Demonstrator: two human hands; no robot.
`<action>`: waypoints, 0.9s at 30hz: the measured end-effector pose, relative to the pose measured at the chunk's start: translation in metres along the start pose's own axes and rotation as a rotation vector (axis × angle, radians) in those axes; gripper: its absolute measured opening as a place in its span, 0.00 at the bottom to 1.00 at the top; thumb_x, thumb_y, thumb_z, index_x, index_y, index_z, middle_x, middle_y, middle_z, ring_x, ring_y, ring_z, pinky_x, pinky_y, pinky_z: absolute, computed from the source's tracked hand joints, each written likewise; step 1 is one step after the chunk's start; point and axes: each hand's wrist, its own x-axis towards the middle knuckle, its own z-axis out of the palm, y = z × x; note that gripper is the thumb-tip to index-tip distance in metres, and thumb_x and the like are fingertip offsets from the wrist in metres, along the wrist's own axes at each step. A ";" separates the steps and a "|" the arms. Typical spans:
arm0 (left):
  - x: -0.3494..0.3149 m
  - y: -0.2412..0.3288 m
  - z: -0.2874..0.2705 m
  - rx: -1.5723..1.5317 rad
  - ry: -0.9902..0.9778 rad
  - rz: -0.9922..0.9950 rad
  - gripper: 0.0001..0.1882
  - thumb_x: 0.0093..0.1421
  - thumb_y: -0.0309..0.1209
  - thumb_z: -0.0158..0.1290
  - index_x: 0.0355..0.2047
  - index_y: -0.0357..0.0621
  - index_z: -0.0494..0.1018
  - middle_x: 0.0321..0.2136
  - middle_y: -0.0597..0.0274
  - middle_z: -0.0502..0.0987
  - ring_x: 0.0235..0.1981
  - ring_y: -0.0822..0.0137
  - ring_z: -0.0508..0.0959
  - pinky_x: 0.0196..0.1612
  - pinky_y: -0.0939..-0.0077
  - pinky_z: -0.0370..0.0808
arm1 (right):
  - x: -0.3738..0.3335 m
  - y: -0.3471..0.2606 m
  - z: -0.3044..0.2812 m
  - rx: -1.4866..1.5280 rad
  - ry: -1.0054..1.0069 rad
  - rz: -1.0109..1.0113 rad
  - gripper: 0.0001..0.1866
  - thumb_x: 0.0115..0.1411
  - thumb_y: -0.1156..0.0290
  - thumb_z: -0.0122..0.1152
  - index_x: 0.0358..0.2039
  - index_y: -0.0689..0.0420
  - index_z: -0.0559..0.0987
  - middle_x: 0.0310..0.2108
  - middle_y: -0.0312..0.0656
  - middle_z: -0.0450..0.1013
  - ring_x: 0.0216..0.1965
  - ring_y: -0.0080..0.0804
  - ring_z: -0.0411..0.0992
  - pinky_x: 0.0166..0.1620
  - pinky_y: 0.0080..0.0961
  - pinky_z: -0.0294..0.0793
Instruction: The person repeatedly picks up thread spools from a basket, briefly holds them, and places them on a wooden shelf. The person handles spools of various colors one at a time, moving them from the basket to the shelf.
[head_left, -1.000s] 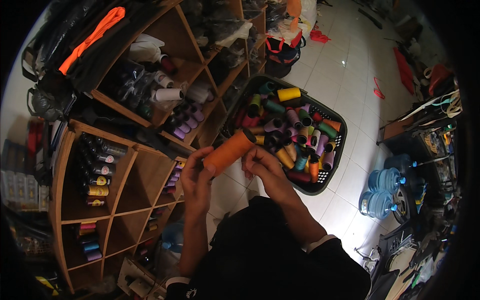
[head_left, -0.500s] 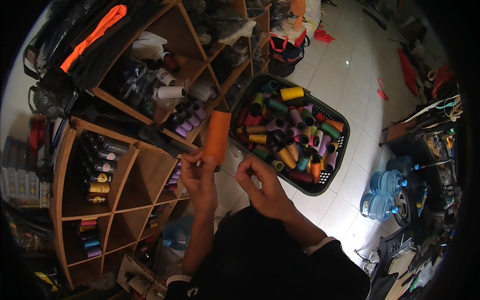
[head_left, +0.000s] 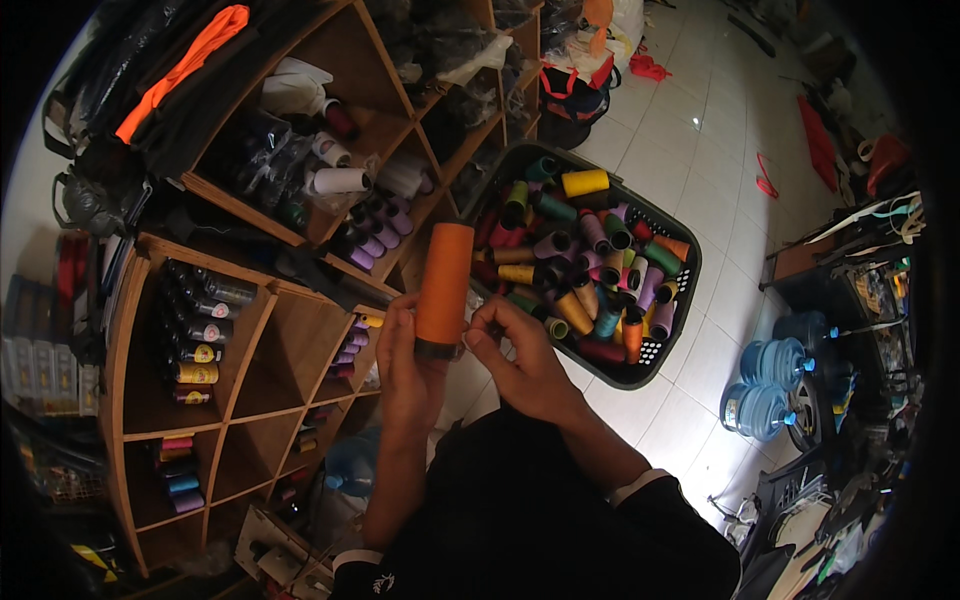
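Observation:
Upright in front of me is a large orange thread spool (head_left: 445,285) with a dark base end. My left hand (head_left: 405,355) grips it low on its left side. Close by the spool's lower right side, my right hand (head_left: 515,355) is closed, thumb and fingertips pressed together in a pinch. Whatever is between those fingertips, if anything, is too small to make out. Beyond my hands a dark green plastic basket (head_left: 655,352) stands on the floor, heaped with thread spools of many colours, among them a yellow spool (head_left: 585,183) lying on top.
A wooden cubby shelf (head_left: 255,355) rises on my left, holding rows of spools and plastic-wrapped things. Blue water jugs (head_left: 765,412) stand on the white tiled floor (head_left: 700,240) at right, beside a cluttered rack. A bag (head_left: 580,95) sits beyond the basket.
The orange spool has shifted slightly right and turned, showing more of its dark base. My right hand has moved in beside it, its fingers now pinched together.

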 end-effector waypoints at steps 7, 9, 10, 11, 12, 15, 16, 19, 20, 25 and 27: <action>0.003 0.002 -0.010 -0.044 -0.095 0.024 0.20 0.69 0.43 0.42 0.51 0.39 0.62 0.40 0.56 0.74 0.40 0.69 0.77 0.40 0.75 0.74 | 0.000 0.000 0.003 0.011 0.169 -0.148 0.10 0.58 0.74 0.62 0.38 0.60 0.72 0.33 0.36 0.70 0.34 0.22 0.68 0.38 0.20 0.67; 0.003 0.003 -0.010 -0.018 -0.094 0.031 0.20 0.69 0.43 0.42 0.52 0.39 0.62 0.42 0.56 0.74 0.41 0.68 0.76 0.42 0.74 0.74 | 0.001 -0.004 0.000 -0.094 0.128 -0.224 0.12 0.57 0.76 0.63 0.40 0.60 0.72 0.37 0.35 0.67 0.37 0.20 0.67 0.41 0.18 0.67; 0.003 0.003 -0.010 -0.014 -0.094 0.032 0.20 0.69 0.42 0.42 0.52 0.39 0.62 0.43 0.56 0.74 0.42 0.68 0.76 0.43 0.74 0.74 | 0.001 0.000 0.002 -0.012 0.153 -0.194 0.12 0.56 0.75 0.65 0.39 0.60 0.72 0.36 0.35 0.68 0.36 0.20 0.67 0.40 0.18 0.67; 0.003 0.003 -0.010 -0.009 -0.095 0.032 0.19 0.69 0.42 0.42 0.52 0.40 0.62 0.43 0.56 0.74 0.43 0.68 0.76 0.44 0.74 0.73 | 0.002 0.007 0.008 0.071 0.179 -0.164 0.12 0.56 0.74 0.66 0.39 0.59 0.73 0.35 0.35 0.69 0.35 0.20 0.68 0.39 0.18 0.68; 0.002 0.003 -0.010 -0.012 -0.120 0.026 0.19 0.69 0.41 0.43 0.52 0.40 0.62 0.44 0.56 0.74 0.44 0.68 0.76 0.45 0.73 0.73 | 0.003 0.010 0.012 0.153 0.204 -0.135 0.13 0.55 0.73 0.67 0.38 0.59 0.73 0.35 0.35 0.70 0.35 0.20 0.69 0.38 0.19 0.68; 0.002 0.003 -0.014 -0.003 -0.160 0.017 0.20 0.69 0.42 0.42 0.52 0.40 0.61 0.45 0.55 0.73 0.46 0.67 0.75 0.48 0.70 0.73 | 0.005 0.008 0.019 0.458 0.202 -0.008 0.13 0.55 0.74 0.67 0.38 0.58 0.74 0.37 0.34 0.70 0.37 0.19 0.70 0.39 0.19 0.69; 0.002 0.003 -0.014 0.014 -0.153 0.019 0.21 0.69 0.44 0.41 0.52 0.40 0.61 0.45 0.54 0.73 0.45 0.66 0.75 0.49 0.68 0.73 | 0.006 0.009 0.018 0.488 0.178 0.015 0.12 0.55 0.74 0.67 0.38 0.58 0.74 0.37 0.34 0.70 0.38 0.19 0.70 0.40 0.20 0.69; 0.002 0.004 -0.019 -0.036 -0.148 0.002 0.21 0.69 0.44 0.42 0.52 0.39 0.61 0.45 0.53 0.72 0.46 0.65 0.75 0.51 0.66 0.72 | 0.008 0.016 0.012 0.508 0.157 0.076 0.13 0.55 0.74 0.67 0.39 0.58 0.74 0.38 0.36 0.69 0.40 0.21 0.70 0.42 0.22 0.70; 0.001 0.005 -0.020 -0.070 -0.148 -0.006 0.21 0.69 0.43 0.42 0.52 0.39 0.61 0.45 0.53 0.72 0.46 0.65 0.75 0.51 0.66 0.72 | 0.008 0.020 0.012 0.466 0.183 0.091 0.13 0.55 0.74 0.67 0.40 0.58 0.74 0.39 0.37 0.69 0.41 0.24 0.70 0.43 0.23 0.70; 0.000 0.005 -0.018 0.039 -0.067 0.129 0.19 0.67 0.37 0.49 0.51 0.40 0.61 0.46 0.56 0.71 0.47 0.69 0.73 0.50 0.72 0.71 | -0.004 -0.008 0.007 -0.368 0.188 -0.332 0.22 0.59 0.58 0.62 0.52 0.50 0.74 0.50 0.51 0.62 0.54 0.45 0.62 0.53 0.39 0.62; -0.001 0.005 -0.018 0.127 -0.052 0.199 0.18 0.65 0.35 0.52 0.50 0.40 0.62 0.46 0.57 0.71 0.46 0.70 0.73 0.49 0.75 0.70 | -0.007 -0.020 0.010 -0.584 0.061 -0.417 0.26 0.60 0.50 0.58 0.57 0.44 0.73 0.56 0.56 0.57 0.59 0.52 0.55 0.58 0.46 0.56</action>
